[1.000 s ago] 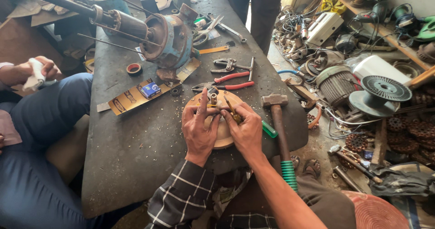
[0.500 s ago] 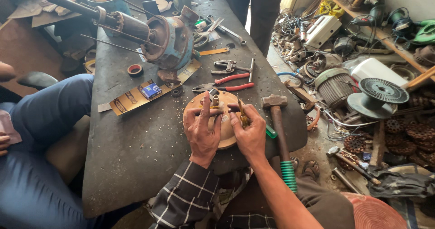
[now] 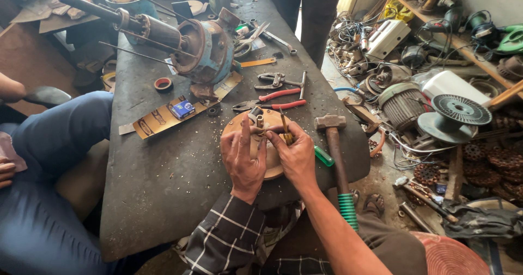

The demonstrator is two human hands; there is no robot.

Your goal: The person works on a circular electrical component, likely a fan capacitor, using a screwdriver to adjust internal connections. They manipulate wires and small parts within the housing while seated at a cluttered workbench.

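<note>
Both hands are parked on a round wooden disc [image 3: 271,166] sitting at the near edge of the dark bench [image 3: 163,188], just right of centre in the frame. Left hand [image 3: 245,158] lies over the disc's left side with fingers curled down, index pointing up toward a small metal part [image 3: 256,117] at the disc's top. Right hand [image 3: 294,152] is pinched shut around a little yellowish piece [image 3: 284,129] standing up from the disc.

Just right of the hands there's a hammer [image 3: 335,150] lying along the bench edge, green-wrapped handle hanging off. Red-handled pliers [image 3: 272,102] lie just above the disc. Upper middle of the frame has a big blue motor [image 3: 210,49] with its shaft sticking out to the left. Someone's blue-trousered leg [image 3: 60,133] is at the left.
</note>
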